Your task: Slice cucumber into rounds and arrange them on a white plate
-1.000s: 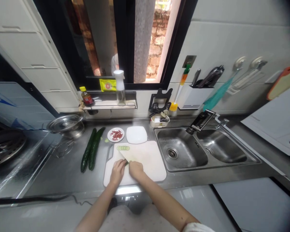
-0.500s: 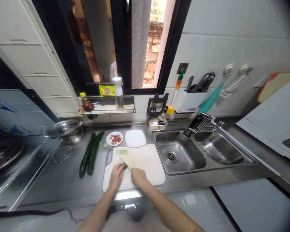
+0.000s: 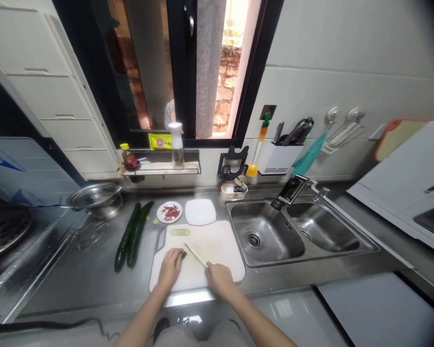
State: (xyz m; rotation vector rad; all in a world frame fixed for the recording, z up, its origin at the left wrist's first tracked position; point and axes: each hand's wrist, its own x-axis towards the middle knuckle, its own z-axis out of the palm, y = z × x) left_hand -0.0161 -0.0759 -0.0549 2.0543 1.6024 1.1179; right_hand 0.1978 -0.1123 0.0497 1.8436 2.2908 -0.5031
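My left hand (image 3: 169, 266) rests curled on a white cutting board (image 3: 220, 241), holding down a short dark green cucumber piece (image 3: 183, 254) at its fingertips. My right hand (image 3: 219, 278) is closed on the handle of a knife (image 3: 195, 255), whose blade points up-left toward the cucumber piece. A row of pale cucumber slices (image 3: 180, 232) lies near the board's far edge.
Two whole cucumbers (image 3: 132, 234) lie left of the board. Behind it stand a small plate of chopped red chilli (image 3: 169, 212) and a white plate (image 3: 200, 211). A double steel sink (image 3: 296, 231) is right. A steel pot (image 3: 96, 198) and stove lie left.
My right hand has drawn back toward me and to the right, and the knife blade now shows edge-on, tilted away from the cucumber piece. The view has shifted slightly down.
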